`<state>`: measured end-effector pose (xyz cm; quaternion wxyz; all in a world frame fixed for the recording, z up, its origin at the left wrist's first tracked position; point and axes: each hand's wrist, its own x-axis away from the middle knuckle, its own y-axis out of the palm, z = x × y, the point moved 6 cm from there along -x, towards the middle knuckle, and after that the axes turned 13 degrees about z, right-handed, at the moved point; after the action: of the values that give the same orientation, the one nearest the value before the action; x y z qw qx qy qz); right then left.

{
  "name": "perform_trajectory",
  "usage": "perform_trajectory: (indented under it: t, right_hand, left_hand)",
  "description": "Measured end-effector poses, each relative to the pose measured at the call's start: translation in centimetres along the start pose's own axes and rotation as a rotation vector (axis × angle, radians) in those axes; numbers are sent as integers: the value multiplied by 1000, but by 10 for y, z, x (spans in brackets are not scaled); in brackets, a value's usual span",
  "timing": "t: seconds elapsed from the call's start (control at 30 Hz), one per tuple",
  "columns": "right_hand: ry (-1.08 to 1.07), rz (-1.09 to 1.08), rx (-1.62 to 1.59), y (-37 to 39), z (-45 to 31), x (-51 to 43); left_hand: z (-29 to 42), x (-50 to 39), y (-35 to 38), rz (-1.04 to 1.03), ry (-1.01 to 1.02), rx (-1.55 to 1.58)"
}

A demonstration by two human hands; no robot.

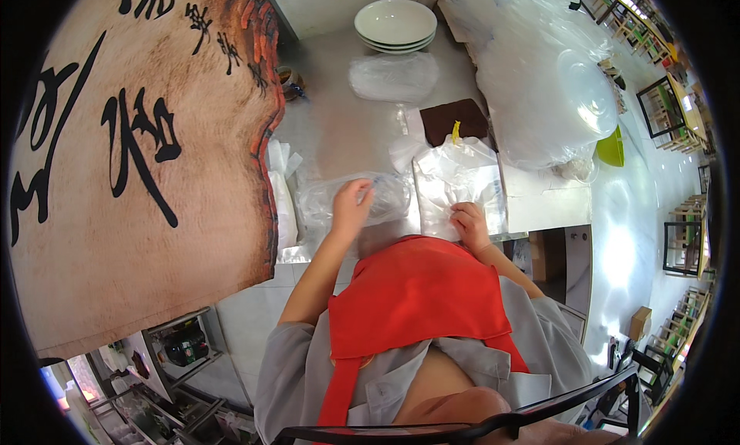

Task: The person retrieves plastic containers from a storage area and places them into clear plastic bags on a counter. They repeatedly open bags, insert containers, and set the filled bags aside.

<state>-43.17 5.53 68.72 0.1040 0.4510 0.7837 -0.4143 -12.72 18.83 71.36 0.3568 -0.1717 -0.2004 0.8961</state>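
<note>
My left hand [351,210] is over a clear plastic bag bundle [312,201], its thumb and forefinger bent and a little apart. I see nothing held in it; whether it touches the bundle is unclear. My right hand [471,224] has its curled fingertips on a stack of translucent white plastic bags [488,179], and creases in the film gather at them. A yellow tie [456,132] sticks up at the top of this stack. Behind it lies a dark brown cloth [459,116]. Both hands are close to the front edge of the metal counter [347,132].
Stacked white bowls [395,21] stand at the back, with another clear plastic bundle [394,76] before them. To the right, a large plastic bag [532,86] holds clear round lids [587,95]. A printed curtain [191,156] hangs at left beside a white bag [283,208].
</note>
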Motion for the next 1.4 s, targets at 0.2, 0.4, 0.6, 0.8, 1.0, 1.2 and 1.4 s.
perform_trajectory:
  t: [0.2,0.4,0.6,0.8,1.0,1.2,1.4]
  right_hand:
    - [-71,-66,88,-12,-4,1]
    - [78,-38,25,-10,18,9]
    - [472,-5,-191,-25,35,5]
    - [-152,3,61,0,21,-80]
    - [-105,-178,340,40,61,-114]
    - [-17,226,455,17,107,-167]
    - [-26,-8,850,39,110,-204]
  left_hand:
    - [34,19,102,-236,-593,581]
    - [28,27,118,-182,-702,603]
    - [24,44,138,-373,-1062,581]
    - [15,49,190,-481,-735,118]
    - [72,62,110,-496,-300,364]
    - [128,61,-24,-429,-553,1298]
    - [145,52,-85,-388,-600,1554]
